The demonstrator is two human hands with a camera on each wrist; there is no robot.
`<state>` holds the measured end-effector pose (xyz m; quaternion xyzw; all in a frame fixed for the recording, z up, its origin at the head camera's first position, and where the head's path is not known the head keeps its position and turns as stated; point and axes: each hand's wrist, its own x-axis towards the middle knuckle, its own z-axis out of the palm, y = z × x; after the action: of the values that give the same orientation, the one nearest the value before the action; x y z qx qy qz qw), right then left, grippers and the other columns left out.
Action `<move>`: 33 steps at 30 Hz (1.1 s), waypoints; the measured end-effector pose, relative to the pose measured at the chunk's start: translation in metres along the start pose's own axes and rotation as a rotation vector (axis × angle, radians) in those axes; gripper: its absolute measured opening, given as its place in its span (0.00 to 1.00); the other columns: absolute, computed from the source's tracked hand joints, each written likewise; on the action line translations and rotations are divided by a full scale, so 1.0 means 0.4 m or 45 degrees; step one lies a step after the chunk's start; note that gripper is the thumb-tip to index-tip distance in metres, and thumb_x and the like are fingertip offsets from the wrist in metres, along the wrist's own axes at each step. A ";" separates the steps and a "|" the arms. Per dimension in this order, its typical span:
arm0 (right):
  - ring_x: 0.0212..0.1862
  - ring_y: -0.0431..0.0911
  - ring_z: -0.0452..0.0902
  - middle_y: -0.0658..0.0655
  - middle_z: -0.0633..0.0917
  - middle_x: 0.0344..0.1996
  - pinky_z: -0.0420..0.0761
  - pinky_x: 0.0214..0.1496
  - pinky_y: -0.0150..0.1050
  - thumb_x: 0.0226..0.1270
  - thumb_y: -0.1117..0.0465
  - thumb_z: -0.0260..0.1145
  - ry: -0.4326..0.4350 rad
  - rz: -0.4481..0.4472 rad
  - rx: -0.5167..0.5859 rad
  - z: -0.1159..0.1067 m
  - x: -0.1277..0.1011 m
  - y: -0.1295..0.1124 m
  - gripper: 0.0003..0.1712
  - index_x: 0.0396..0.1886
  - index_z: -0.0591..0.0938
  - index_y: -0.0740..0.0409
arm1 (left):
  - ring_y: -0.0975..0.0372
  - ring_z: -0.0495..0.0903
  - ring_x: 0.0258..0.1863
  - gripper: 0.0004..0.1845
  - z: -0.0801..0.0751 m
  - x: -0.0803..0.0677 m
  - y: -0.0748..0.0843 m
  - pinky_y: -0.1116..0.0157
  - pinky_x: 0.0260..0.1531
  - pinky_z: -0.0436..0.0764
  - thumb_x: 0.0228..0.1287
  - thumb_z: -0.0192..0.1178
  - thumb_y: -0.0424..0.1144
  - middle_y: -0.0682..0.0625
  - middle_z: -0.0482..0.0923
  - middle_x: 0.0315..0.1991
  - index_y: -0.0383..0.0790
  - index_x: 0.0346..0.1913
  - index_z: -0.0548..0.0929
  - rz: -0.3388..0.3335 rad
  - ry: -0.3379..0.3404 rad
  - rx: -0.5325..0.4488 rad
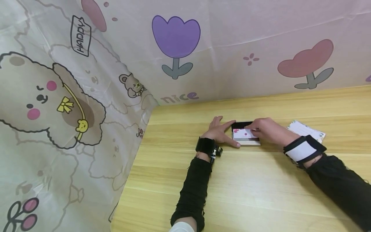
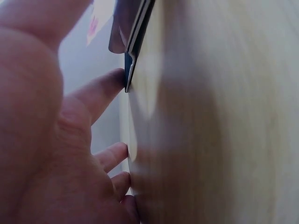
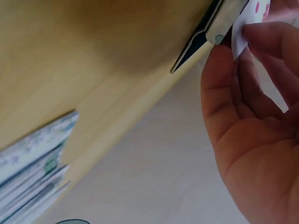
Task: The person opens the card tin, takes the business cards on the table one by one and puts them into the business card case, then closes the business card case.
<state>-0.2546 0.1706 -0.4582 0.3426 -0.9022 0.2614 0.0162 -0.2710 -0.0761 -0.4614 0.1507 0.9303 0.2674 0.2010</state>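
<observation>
A small black card case with a pale base lies flat on the wooden table. My left hand rests beside it with straight fingers, index and thumb spread against the case's left end; in the left wrist view a fingertip touches the case's dark edge. My right hand pinches a white card with pink flowers on top of the case. The right wrist view shows the right hand's fingers gripping that card next to the case edge.
A stack of flowered cards lies on the table just right of my right wrist, also seen as the card stack in the right wrist view. A printed cartoon cloth walls the left and back sides.
</observation>
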 end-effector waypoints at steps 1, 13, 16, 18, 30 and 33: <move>0.36 0.45 0.80 0.58 0.89 0.38 0.81 0.37 0.43 0.64 0.76 0.70 -0.006 0.003 0.002 0.002 -0.001 -0.001 0.14 0.48 0.90 0.66 | 0.56 0.38 0.82 0.59 0.000 0.000 0.000 0.40 0.74 0.57 0.40 0.84 0.61 0.53 0.37 0.84 0.74 0.79 0.62 -0.002 0.002 -0.005; 0.44 0.53 0.85 0.59 0.89 0.39 0.85 0.47 0.54 0.62 0.74 0.73 0.023 -0.085 -0.027 0.015 -0.008 0.010 0.10 0.42 0.92 0.64 | 0.57 0.33 0.82 0.59 0.001 0.005 0.002 0.40 0.75 0.53 0.40 0.85 0.61 0.53 0.36 0.84 0.74 0.79 0.63 0.002 -0.002 -0.009; 0.43 0.51 0.84 0.56 0.89 0.38 0.84 0.46 0.53 0.62 0.73 0.74 0.029 -0.091 -0.029 0.016 -0.012 0.012 0.10 0.42 0.92 0.64 | 0.57 0.34 0.82 0.59 0.003 0.005 0.003 0.39 0.75 0.54 0.40 0.84 0.61 0.53 0.36 0.84 0.75 0.79 0.62 0.000 -0.003 0.002; 0.42 0.50 0.84 0.55 0.89 0.37 0.84 0.45 0.52 0.64 0.71 0.74 0.029 -0.103 -0.029 0.017 -0.015 0.012 0.09 0.43 0.92 0.64 | 0.57 0.35 0.82 0.59 0.005 0.005 0.003 0.40 0.74 0.56 0.40 0.84 0.62 0.54 0.37 0.84 0.75 0.78 0.62 -0.006 0.000 0.012; 0.57 0.66 0.78 0.74 0.81 0.55 0.78 0.57 0.65 0.75 0.58 0.69 -0.083 0.156 0.011 -0.035 -0.070 -0.011 0.30 0.67 0.76 0.73 | 0.56 0.38 0.82 0.60 0.012 0.004 0.001 0.39 0.73 0.59 0.40 0.84 0.62 0.53 0.37 0.84 0.75 0.78 0.62 -0.014 0.002 0.017; 0.58 0.71 0.76 0.77 0.82 0.55 0.74 0.59 0.70 0.73 0.59 0.69 -0.084 0.193 -0.070 -0.068 -0.096 0.013 0.27 0.63 0.79 0.74 | 0.56 0.36 0.82 0.60 0.012 0.004 -0.003 0.40 0.74 0.56 0.40 0.85 0.61 0.53 0.36 0.84 0.75 0.79 0.62 -0.006 -0.006 0.009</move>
<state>-0.2326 0.2103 -0.4450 0.2812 -0.9324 0.2257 -0.0239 -0.2704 -0.0743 -0.4663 0.1499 0.9311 0.2633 0.2032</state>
